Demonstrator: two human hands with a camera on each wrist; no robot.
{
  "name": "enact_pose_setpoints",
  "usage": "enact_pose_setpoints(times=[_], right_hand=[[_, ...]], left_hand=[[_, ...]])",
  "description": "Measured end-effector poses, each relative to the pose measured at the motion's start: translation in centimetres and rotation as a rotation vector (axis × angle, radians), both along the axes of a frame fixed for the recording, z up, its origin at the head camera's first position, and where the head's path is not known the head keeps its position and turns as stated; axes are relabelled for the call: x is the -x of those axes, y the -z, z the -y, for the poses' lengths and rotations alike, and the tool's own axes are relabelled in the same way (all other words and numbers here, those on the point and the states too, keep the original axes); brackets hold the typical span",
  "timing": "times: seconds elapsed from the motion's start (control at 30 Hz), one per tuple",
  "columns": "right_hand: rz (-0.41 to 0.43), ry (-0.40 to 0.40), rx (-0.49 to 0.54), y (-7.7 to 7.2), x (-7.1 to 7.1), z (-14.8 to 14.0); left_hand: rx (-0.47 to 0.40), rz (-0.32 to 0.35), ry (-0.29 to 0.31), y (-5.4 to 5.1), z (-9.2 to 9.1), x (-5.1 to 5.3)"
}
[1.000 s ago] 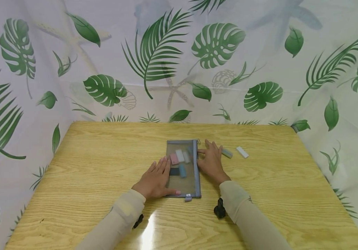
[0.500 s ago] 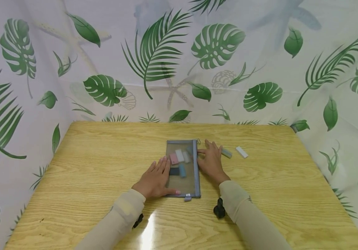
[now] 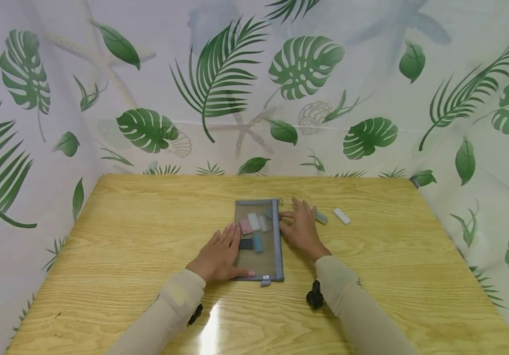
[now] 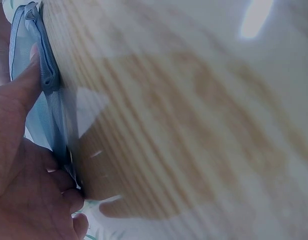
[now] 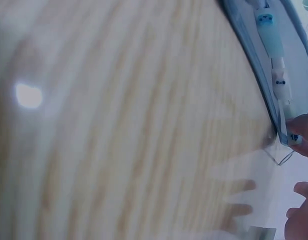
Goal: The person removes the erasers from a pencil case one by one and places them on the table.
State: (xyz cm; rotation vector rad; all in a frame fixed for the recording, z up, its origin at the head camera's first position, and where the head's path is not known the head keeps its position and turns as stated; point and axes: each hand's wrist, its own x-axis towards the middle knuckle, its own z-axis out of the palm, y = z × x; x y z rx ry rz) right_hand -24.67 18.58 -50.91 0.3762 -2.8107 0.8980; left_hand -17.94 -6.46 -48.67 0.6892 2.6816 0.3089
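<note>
A grey-blue mesh zip pouch [image 3: 259,264] lies flat on the table. Through its mesh show several small eraser-like blocks, among them a pink block [image 3: 246,226], a white block [image 3: 253,221] and a blue block [image 3: 257,242]. My left hand [image 3: 219,254] rests with straight fingers along the pouch's left edge, its thumb pressing the lower part. At the upper right edge, by the zip, my right hand [image 3: 302,230] pinches a small pale block with a blue print [image 5: 294,139] between thumb and finger, at the pouch's opening. Part of that block is hidden by the fingers.
Right of my right hand lie a grey-green block [image 3: 321,217] and a white block [image 3: 341,216] on the wooden table [image 3: 148,222]. A leaf-print cloth [image 3: 245,88] stands behind and at both sides. A small fabric tab [image 3: 266,283] sticks out at the pouch's near end.
</note>
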Motion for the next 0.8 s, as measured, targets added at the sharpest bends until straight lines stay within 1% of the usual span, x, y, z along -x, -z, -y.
enact_pose_setpoints(times=[0.13,0.27,0.37,0.6,0.8], right_hand=[[-0.008,-0.014,0.027,-0.4,-0.3,-0.4],[-0.04,-0.028,0.063,-0.6,-0.6,-0.9],[-0.04,-0.031,0.075,-0.6,-0.8,-1.2],[0.003,-0.012,0.028,-0.7,-0.8,-2.5],[-0.006,-0.004,0.023,-1.2,-1.1,-3.9]], left_hand=[[0.011,-0.001,-0.002,-0.1,0.0,0.0],[0.003,0.002,0.001,0.0,0.0,0.0],[-0.004,0.004,0.005,0.0,0.0,0.0],[-0.016,-0.003,0.004,-0.1,0.0,-0.1],[-0.001,-0.007,0.002,-0.1,0.0,0.0]])
